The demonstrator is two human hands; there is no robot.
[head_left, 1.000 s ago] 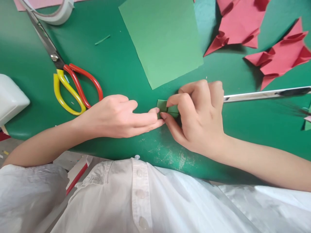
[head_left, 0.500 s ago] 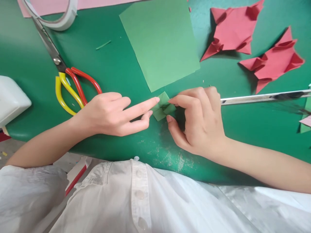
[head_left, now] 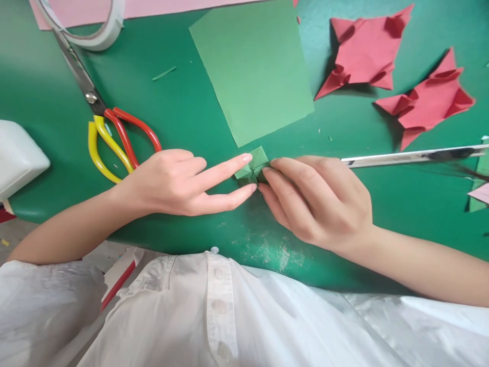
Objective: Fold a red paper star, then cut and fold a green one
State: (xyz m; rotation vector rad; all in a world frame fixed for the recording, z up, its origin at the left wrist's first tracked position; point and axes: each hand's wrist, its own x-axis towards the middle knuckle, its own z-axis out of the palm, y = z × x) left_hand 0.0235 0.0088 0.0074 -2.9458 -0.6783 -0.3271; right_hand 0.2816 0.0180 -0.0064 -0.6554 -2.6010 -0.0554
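A small folded green paper piece (head_left: 255, 164) lies on the green table (head_left: 183, 102) near its front edge. My left hand (head_left: 175, 181) reaches in from the left, index fingertip on the piece's upper left edge and thumb tip at its lower edge, pinching it between them. My right hand (head_left: 324, 204) comes from the right with fingers stretched flat, the fingertips resting on the piece's right side and hiding part of it.
A larger green sheet (head_left: 254, 66) lies just behind the piece. Red-and-yellow-handled scissors (head_left: 114, 132) and a tape roll (head_left: 95, 30) are at left, and a white object (head_left: 19, 158) at the left edge. Two folded red papers (head_left: 362, 48) (head_left: 431, 99) and a metal ruler (head_left: 412, 155) lie at right.
My right hand has uncurled from a pinch into flat fingers over the piece. The piece has turned, and my left index finger and thumb now flank it.
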